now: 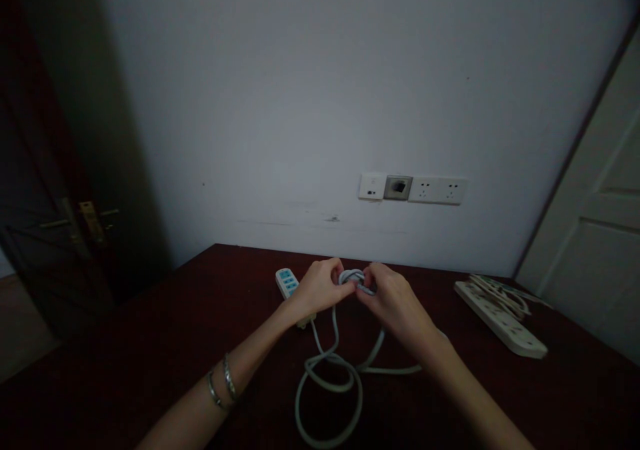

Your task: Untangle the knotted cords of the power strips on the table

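Cable [333, 389], pale and smooth-skinned, is bunched into a tight tangle of overlapping turns between a person's two bare hands, as seen in the head view, while the rest of its length spreads in loose, rounded loops nearer the wearer, below and between the wrists. The left hand [320, 285] reaches in from the lower left, its wrist slightly bent and its fingers curled toward the thumb, closed on the left side of the bunch. The right hand [397, 300] comes in from the opposite side, knuckles up, thumb and fingers pinched around the bunch's right side. The fingertips nearly meet across the tangle. One strand drops from just under the left hand into the loops; others run below the right hand and forearm. Two bracelets [229, 377] circle the left forearm. A white power strip with blue sockets [287, 282] lies just beyond and left of the left hand, partly covered by it. Well to the right of the right hand, a second, longer power strip [505, 330] rests on the dark red tabletop [150, 343], a bundled cord [500, 295] at its far side.
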A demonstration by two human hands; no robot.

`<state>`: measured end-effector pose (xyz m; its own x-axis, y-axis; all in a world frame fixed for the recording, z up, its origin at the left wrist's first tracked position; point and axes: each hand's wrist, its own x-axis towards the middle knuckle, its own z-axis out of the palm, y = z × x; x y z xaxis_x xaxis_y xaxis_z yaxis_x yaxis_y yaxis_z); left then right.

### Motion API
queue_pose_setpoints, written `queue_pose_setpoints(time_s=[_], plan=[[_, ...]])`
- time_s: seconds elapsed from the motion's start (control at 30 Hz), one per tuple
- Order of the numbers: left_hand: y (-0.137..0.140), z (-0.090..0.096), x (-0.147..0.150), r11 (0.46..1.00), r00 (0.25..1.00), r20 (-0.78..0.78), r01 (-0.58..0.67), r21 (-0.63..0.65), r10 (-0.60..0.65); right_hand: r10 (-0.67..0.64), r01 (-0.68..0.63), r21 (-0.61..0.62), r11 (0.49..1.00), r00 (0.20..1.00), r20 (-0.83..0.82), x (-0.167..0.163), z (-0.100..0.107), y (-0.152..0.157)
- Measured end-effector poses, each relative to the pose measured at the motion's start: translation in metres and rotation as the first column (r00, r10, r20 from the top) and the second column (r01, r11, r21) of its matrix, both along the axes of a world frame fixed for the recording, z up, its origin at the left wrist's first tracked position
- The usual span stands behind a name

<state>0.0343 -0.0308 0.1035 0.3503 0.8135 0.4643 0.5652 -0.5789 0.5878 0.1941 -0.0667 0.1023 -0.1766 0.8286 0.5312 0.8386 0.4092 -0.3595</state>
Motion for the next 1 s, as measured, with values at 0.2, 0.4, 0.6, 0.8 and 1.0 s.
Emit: queue_pose_setpoints(time_s=[0.2, 0.4, 0.6, 0.8, 1.0], plan=[[0.001, -0.002, 0.001, 0.999, 0.999, 0.028, -0.025, -0.03, 0.025, 0.029, -0.031, -0.032, 0.999, 0.997, -0.071, -0.002, -0.001, -0.001], [-0.001, -0.002, 0.002, 0.998, 0.999, -0.024, -0.048, 0.041, 0.049, 0.044, -0.044, -0.004, 0.999, 0.999, 0.003, -0.002, -0.002, 0.001], [-0.011, -0.004, 0.01, 0.995, 0.999, -0.005, -0.041, 0.087, 0.042, -0.045, 0.043, 0.04, 0.998, 0.998, 0.054, -0.003, -0.003, -0.001], [-0.003, -0.001, 0.01, 0.938, 0.935, 0.334, 0.213, -0.273, -0.115, -0.078, 0.079, 0.19, 0.979, 0.997, -0.015, 0.007, -0.007, 0.01], [0.016, -0.011, 0.009, 0.721, 0.826, 0.563, 0.413, -0.557, -0.038, -0.006, 0.02, 0.209, 0.978, 0.998, -0.065, 0.001, -0.007, 0.008]])
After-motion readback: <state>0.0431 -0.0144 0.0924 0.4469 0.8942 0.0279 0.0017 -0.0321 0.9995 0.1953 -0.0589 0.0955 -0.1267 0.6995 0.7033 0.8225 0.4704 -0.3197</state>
